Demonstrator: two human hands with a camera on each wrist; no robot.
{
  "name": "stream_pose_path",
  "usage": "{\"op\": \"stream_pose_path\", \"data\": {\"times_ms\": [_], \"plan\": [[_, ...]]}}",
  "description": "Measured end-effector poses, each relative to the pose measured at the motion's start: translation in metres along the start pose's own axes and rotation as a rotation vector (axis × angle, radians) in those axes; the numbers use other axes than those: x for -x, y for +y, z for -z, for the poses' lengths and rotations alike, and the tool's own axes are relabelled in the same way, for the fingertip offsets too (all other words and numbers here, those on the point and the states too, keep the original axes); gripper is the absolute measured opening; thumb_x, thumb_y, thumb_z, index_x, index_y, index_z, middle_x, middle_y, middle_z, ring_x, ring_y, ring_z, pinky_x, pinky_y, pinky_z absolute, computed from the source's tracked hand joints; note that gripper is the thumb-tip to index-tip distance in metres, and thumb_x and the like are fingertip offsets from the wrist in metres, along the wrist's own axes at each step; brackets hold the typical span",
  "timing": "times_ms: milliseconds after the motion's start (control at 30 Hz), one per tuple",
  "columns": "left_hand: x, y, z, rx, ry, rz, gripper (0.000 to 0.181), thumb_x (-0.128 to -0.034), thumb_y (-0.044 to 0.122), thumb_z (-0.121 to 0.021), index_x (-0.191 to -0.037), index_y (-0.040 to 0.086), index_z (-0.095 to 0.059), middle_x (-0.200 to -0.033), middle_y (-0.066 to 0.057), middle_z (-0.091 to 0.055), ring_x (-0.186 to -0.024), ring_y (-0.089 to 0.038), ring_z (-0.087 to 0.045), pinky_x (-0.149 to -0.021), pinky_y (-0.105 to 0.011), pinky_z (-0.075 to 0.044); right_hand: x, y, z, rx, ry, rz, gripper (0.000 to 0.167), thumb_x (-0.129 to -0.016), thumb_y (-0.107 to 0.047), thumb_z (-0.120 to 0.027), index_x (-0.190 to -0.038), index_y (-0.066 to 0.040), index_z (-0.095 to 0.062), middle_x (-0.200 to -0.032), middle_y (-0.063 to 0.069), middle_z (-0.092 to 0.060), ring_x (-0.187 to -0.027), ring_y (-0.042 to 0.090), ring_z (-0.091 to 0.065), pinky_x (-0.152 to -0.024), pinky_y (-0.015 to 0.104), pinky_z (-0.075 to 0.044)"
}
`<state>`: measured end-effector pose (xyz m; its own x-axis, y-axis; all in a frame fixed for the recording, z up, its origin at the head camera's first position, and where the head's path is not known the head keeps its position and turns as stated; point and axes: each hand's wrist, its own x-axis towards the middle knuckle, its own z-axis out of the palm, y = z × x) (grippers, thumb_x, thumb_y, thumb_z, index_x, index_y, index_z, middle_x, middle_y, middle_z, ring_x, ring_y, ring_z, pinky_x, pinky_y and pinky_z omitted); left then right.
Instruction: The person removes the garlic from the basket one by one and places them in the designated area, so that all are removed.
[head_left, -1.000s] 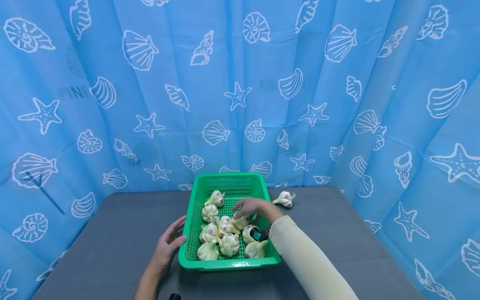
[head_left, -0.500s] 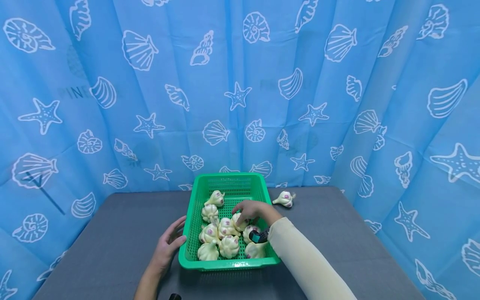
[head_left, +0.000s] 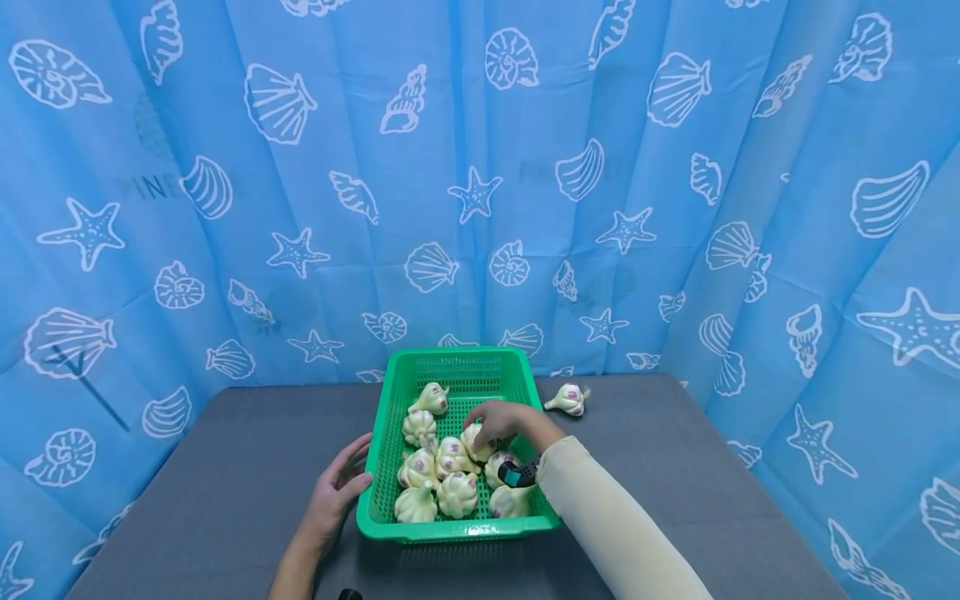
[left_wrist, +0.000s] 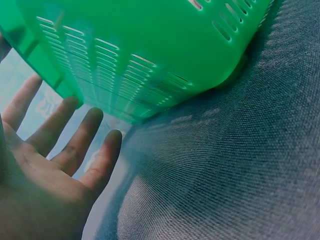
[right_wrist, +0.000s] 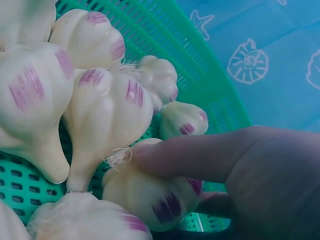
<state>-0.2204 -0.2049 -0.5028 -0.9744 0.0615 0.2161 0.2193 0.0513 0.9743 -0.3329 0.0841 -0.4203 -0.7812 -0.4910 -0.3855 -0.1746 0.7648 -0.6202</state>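
A green perforated basket (head_left: 457, 530) holds several white garlic bulbs with purple marks. My left hand (head_left: 334, 490) rests against its left rim, and in the left wrist view the left hand (left_wrist: 55, 150) has its fingers spread beside the basket wall (left_wrist: 150, 30). Inside the basket, my right hand (head_left: 504, 419) pinches a garlic bulb (head_left: 480, 442) right of the middle. The right wrist view has the thumb of the right hand (right_wrist: 250, 170) on that garlic bulb (right_wrist: 150, 197), other fingers partly hidden behind it.
One garlic bulb (head_left: 570, 399) lies on the grey table (head_left: 675, 467) just right of the basket. A blue curtain (head_left: 480, 167) with white shells stands behind the table. A small black object (head_left: 349, 594) shows at the bottom edge.
My right hand has shifted slightly left within the basket and settled its fingers around the bulb. The left hand and the basket have stayed in place.
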Motion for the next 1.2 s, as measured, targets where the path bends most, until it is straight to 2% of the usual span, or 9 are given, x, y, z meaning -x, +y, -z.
{"op": "stream_pose_path", "data": {"times_ms": [133,200,267,367,500,633,733,967,1200], "plan": [[0.000,0.000,0.000,0.003,-0.001,-0.010,0.053,-0.0976,0.010,-0.056,-0.148,0.006,-0.039,-0.143,-0.022,-0.043,-0.123,-0.038,-0.045,-0.088,-0.031,-0.046,0.001,0.002,0.002,-0.038,0.038,0.033,0.042,-0.087,-0.007,-0.070,-0.128,-0.008,-0.061,-0.100,0.005,-0.057,-0.058,0.013,-0.042,-0.062,0.041,-0.043],[0.001,0.000,0.000,-0.003,0.001,-0.014,0.053,-0.0978,0.010,-0.056,-0.148,0.005,-0.039,-0.143,-0.022,-0.043,-0.122,-0.037,-0.046,-0.088,-0.032,-0.046,0.001,0.003,0.004,-0.073,0.057,0.051,0.042,-0.086,-0.005,-0.070,-0.127,-0.008,-0.061,-0.106,0.009,-0.057,-0.054,0.015,-0.037,-0.059,0.040,-0.038],[0.001,0.001,0.000,-0.007,0.002,-0.017,0.052,-0.0978,0.010,-0.056,-0.147,0.006,-0.040,-0.143,-0.023,-0.043,-0.122,-0.035,-0.047,-0.088,-0.032,-0.046,0.001,0.003,0.004,-0.091,0.079,0.072,0.042,-0.084,-0.005,-0.071,-0.125,-0.009,-0.062,-0.116,0.012,-0.056,-0.056,0.015,-0.042,-0.059,0.040,-0.041],[0.002,0.001,0.000,-0.007,0.001,-0.017,0.052,-0.0980,0.010,-0.055,-0.148,0.006,-0.040,-0.143,-0.022,-0.043,-0.121,-0.034,-0.047,-0.088,-0.031,-0.046,0.002,0.004,0.006,-0.116,0.097,0.092,0.041,-0.082,-0.006,-0.073,-0.122,-0.009,-0.063,-0.127,0.018,-0.053,-0.065,0.018,-0.051,-0.066,0.046,-0.047],[0.002,0.002,0.000,-0.010,0.003,-0.017,0.052,-0.0981,0.011,-0.055,-0.148,0.006,-0.040,-0.143,-0.023,-0.043,-0.122,-0.036,-0.047,-0.089,-0.033,-0.046,0.003,0.005,0.007,-0.142,0.128,0.123,0.040,-0.082,-0.007,-0.074,-0.120,-0.009,-0.063,-0.136,0.021,-0.047,-0.086,0.026,-0.059,-0.078,0.054,-0.048],[0.002,0.003,-0.001,-0.028,0.007,-0.018,0.051,-0.0986,0.012,-0.055,-0.147,0.005,-0.040,-0.143,-0.024,-0.043,-0.122,-0.038,-0.047,-0.089,-0.036,-0.046,0.005,0.005,0.008,-0.149,0.183,0.168,0.041,-0.082,-0.008,-0.075,-0.121,-0.011,-0.063,-0.138,0.020,-0.045,-0.113,0.034,-0.052,-0.080,0.052,-0.048],[0.002,0.003,-0.002,-0.025,0.008,-0.010,0.051,-0.0985,0.012,-0.055,-0.147,0.006,-0.041,-0.143,-0.023,-0.043,-0.123,-0.039,-0.046,-0.090,-0.036,-0.045,0.008,0.003,0.009,-0.150,0.228,0.203,0.041,-0.082,-0.009,-0.075,-0.121,-0.011,-0.063,-0.135,0.017,-0.048,-0.121,0.034,-0.047,-0.079,0.047,-0.050],[0.002,0.003,-0.001,-0.016,0.001,-0.003,0.052,-0.0983,0.011,-0.055,-0.148,0.007,-0.039,-0.143,-0.023,-0.042,-0.124,-0.042,-0.043,-0.089,-0.034,-0.045,0.018,-0.002,0.014,-0.118,0.351,0.290,0.043,-0.082,-0.008,-0.076,-0.123,-0.008,-0.063,-0.125,0.012,-0.057,-0.103,0.027,-0.056,-0.073,0.038,-0.048],[0.001,0.001,-0.001,-0.016,0.011,0.016,0.053,-0.0978,0.013,-0.056,-0.148,0.009,-0.040,-0.144,-0.022,-0.042,-0.125,-0.041,-0.043,-0.093,-0.045,-0.042,0.026,-0.001,0.022,-0.193,0.390,0.326,0.050,-0.083,-0.008,-0.076,-0.129,-0.005,-0.059,-0.119,0.012,-0.057,-0.079,0.019,-0.059,-0.065,0.034,-0.050]]}}
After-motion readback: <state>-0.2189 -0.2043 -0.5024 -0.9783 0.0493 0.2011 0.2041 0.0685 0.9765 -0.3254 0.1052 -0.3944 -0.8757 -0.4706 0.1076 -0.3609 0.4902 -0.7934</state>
